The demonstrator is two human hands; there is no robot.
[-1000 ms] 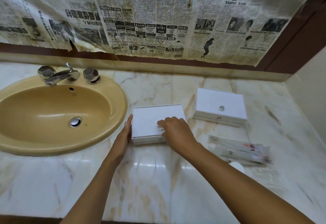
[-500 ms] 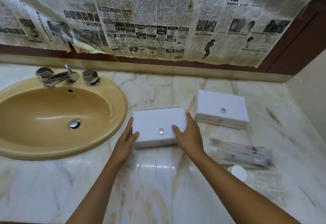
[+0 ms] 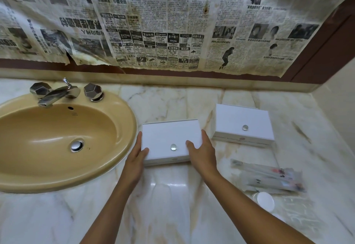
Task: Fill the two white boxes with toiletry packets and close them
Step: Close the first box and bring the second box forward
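Two white boxes with clear round knobs stand closed on the marble counter. The nearer box (image 3: 169,138) lies beside the sink, held from both sides: my left hand (image 3: 137,155) grips its left edge, my right hand (image 3: 201,152) grips its right front corner, thumb on the lid. The second box (image 3: 243,123) sits further back and to the right, untouched. Clear toiletry packets (image 3: 269,178) with toothbrush-like items lie at the right, and a small white round cap (image 3: 266,201) in clear wrap lies just in front of them.
A tan oval sink (image 3: 123,113) with a chrome tap (image 3: 57,93) fills the left. Old newspaper (image 3: 172,22) covers the wall behind. A side wall (image 3: 338,113) bounds the counter at the right. Bare marble counter (image 3: 169,205) lies in front of the boxes.
My right hand moved off the knob of the nearer box to its right side. My left hand shifted onto the left edge, thumb on the lid. The box stays closed.
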